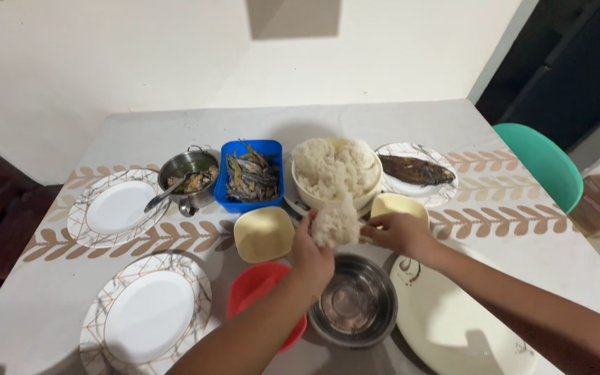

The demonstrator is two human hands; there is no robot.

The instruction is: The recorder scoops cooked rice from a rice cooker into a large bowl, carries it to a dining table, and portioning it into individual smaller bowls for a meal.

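Gripped between both hands, left (312,251) and right (398,232), a rice clump (336,222) above the steel bowl (355,305), near the rice bowl (335,173).

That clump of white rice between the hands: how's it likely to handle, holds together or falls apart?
The rice clump keeps a lumpy shape between the left hand and right hand, so it is probably sticky and soft. Its ragged edges suggest bits may crumble off, likely into the steel bowl below. It looks light for its size.

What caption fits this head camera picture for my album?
Both hands, left hand and right hand, hold a rice clump above a steel bowl.
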